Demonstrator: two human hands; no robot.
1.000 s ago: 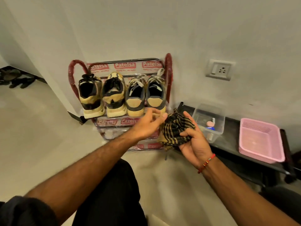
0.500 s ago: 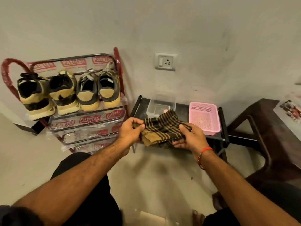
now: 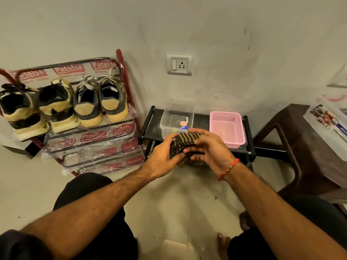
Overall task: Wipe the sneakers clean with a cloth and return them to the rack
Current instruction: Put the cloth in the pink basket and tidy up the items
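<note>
Item: striped cloth — bunched btwn my left hand & right hand, both gripping it (4 sneakers on rack).

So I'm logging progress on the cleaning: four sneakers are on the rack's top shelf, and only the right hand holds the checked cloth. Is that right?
Not quite. In the head view both hands hold the checked cloth: the left hand grips its left side and the right hand grips it from the right. The four sneakers are indeed on the top shelf of the rack.
</note>
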